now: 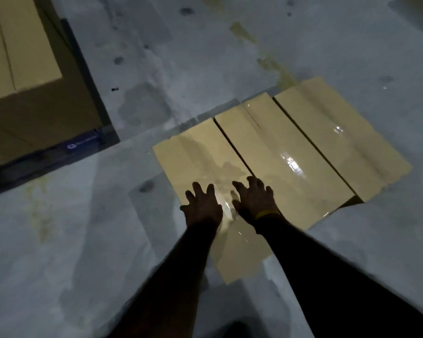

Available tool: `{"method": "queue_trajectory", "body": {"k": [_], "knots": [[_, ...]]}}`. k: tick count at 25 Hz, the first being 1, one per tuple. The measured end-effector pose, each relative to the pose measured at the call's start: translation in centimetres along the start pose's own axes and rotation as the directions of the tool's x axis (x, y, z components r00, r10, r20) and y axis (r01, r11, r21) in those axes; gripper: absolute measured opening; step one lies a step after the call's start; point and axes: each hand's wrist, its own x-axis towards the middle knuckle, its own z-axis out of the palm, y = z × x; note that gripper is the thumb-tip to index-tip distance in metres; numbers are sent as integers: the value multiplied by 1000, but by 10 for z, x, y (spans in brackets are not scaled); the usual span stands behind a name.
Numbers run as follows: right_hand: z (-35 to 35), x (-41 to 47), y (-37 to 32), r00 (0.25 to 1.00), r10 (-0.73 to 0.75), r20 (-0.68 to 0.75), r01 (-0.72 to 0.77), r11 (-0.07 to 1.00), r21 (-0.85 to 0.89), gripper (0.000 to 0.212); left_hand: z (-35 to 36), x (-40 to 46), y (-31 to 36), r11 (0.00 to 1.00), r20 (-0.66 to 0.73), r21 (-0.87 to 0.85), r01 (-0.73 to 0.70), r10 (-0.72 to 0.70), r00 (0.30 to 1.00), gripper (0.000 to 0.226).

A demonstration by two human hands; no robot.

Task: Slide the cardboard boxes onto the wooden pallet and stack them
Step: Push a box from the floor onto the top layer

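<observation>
A grey concrete floor (pixel 230 57), stained and scuffed, fills most of the view. It carries everything here.

At the far left corner of the view sits a tall stack of cardboard boxes (pixel 22 45), its tan top lit and its near side in shadow. The stack stands on a dark blue pallet (pixel 83 69), whose edge shows along the right and near sides of the stack. A small pale label is on the pallet's near edge, too blurred to read.

Well apart from that stack, right of centre, three long cardboard boxes lie side by side on the floor, touching along their long sides and set at an angle. The farthest box (pixel 340 132) and the middle box (pixel 279 157) shine with glossy tape that reflects the overhead light. The nearest box (pixel 193 157) reaches closest to the person.

Two dark-sleeved arms stretch forward from the bottom edge. The left hand (pixel 202 206) lies flat on top of the nearest box, fingers spread and straight, grasping nothing. The right hand (pixel 254 200) is just beside it, over the seam between the nearest and middle boxes, fingers likewise splayed and released. A yellow band (pixel 266 214) circles the right wrist.
</observation>
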Motion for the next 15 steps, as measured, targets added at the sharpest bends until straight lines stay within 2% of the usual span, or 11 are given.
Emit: {"method": "queue_trajectory", "body": {"k": [6, 9, 12, 15], "knots": [[49, 46, 19, 996, -76, 42, 78, 995, -59, 68, 62, 36, 2, 984, 140, -89, 153, -139, 980, 82], [69, 60, 25, 994, -96, 48, 99, 993, -66, 68, 81, 41, 8, 972, 121, -119, 202, -187, 975, 86], [79, 67, 32, 994, -104, 24, 105, 994, -31, 68, 90, 40, 8, 981, 64, -56, 185, -182, 981, 92], [82, 71, 38, 995, -97, -3, 97, 995, -9, 69, 91, 42, 2, 978, 101, -76, 193, -185, 977, 94]]}}
